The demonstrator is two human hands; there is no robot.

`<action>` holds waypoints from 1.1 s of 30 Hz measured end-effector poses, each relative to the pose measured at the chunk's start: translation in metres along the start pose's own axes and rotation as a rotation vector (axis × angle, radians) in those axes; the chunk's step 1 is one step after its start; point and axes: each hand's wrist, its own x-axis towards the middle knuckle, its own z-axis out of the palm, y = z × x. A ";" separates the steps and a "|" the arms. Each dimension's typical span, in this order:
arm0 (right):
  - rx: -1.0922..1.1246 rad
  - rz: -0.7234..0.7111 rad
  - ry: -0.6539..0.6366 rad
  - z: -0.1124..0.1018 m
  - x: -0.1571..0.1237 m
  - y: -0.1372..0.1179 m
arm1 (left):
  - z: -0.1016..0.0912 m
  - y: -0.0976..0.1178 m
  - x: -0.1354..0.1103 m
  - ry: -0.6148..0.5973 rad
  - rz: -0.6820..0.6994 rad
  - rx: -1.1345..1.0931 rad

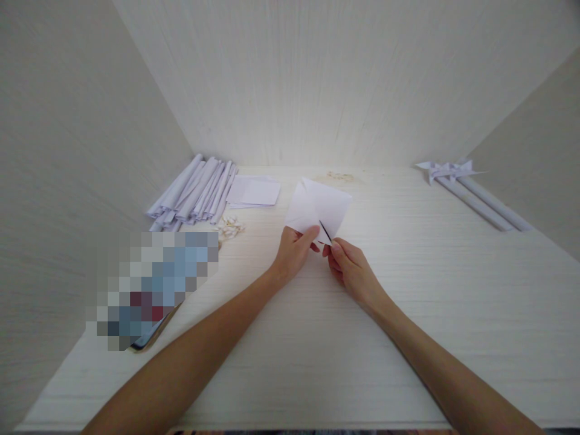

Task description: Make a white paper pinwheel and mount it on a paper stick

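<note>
Gripping the near left edge of a white paper sheet [317, 199], your left hand [292, 248] lays its thumb over the top face. Your right hand [347, 261] is closed at the sheet's near right corner, on the lower end of a slim dark strip [325, 231]; you cannot tell whether it pinches the paper too.

Note the alignment: the sheet lies directly ahead of both hands, neither clearly nearer. The strip's long axis runs from your right fingertips forward and leftward into the sheet. The sheet is roughly square, without a marked long axis, turned slightly askew, with faint creases toward its far left corner.

Beyond your left hand, locate the stack of paper squares [260, 188], cotton swabs [231, 228], paper rolls [199, 187] and a blurred flat device [156, 329]. Far right, folded paper shapes [448, 171] rest across two tubes [475, 203].
</note>
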 end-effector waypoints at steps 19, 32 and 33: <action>-0.072 -0.028 0.007 -0.001 0.001 0.001 | 0.001 0.000 0.001 0.010 -0.007 -0.013; -0.024 -0.031 0.014 -0.001 0.001 0.001 | 0.001 -0.001 0.001 0.027 -0.004 -0.021; -0.025 -0.030 0.012 -0.001 0.001 0.001 | 0.001 -0.001 0.001 0.023 -0.005 -0.021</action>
